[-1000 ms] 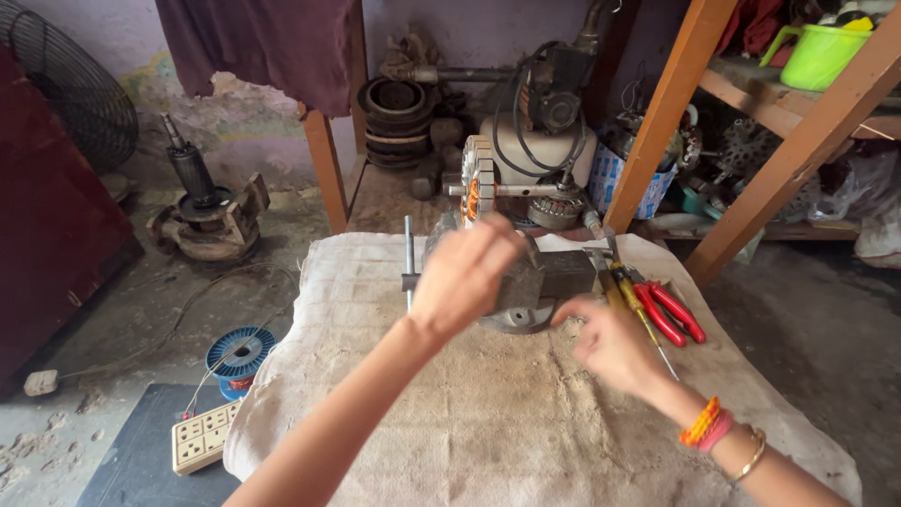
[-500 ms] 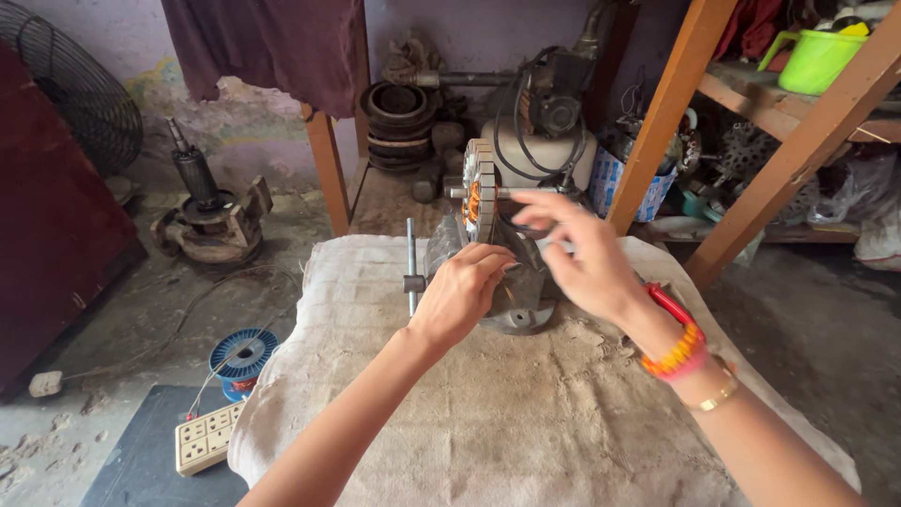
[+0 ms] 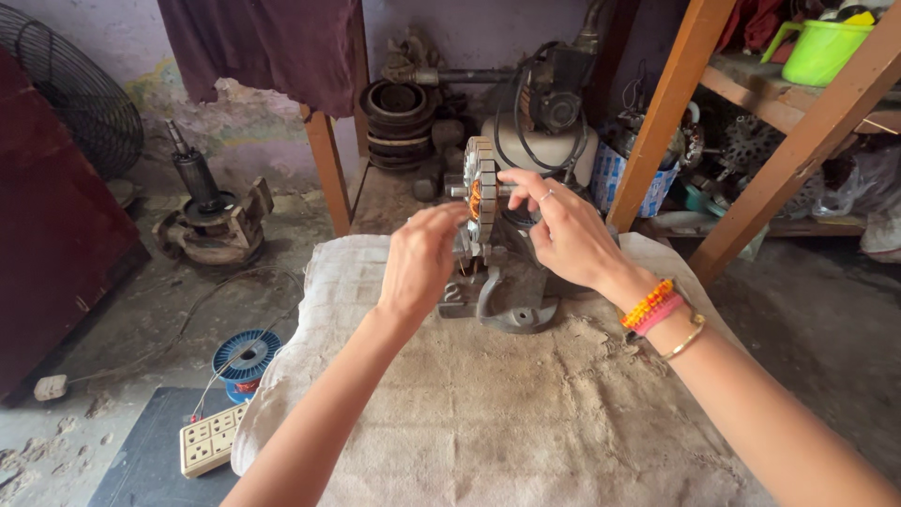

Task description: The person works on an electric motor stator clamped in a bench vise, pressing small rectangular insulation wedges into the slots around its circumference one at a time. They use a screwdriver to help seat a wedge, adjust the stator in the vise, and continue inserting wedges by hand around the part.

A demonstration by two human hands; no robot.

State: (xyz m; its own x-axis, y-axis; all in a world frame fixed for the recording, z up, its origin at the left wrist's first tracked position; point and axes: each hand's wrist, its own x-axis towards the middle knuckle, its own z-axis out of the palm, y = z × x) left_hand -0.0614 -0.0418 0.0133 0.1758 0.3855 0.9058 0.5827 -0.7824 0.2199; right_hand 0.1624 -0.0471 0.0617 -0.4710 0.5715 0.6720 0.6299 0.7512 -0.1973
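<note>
Both hands [image 3: 422, 258] [image 3: 563, 230] pinch upright stator [image 3: 482, 199] — on sackcloth [image 3: 526, 413], cluttered workshop floor [image 3: 131, 310].

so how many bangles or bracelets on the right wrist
3 on the right wrist: an orange beaded bracelet nearest the hand, a pink band touching it, and a thin gold bangle further up the forearm. More could sit hidden underneath.

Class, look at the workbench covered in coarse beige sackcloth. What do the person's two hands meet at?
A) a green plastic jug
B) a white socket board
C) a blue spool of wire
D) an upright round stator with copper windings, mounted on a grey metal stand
D: the left hand and right hand flank the upright round stator on its grey metal stand.
</note>
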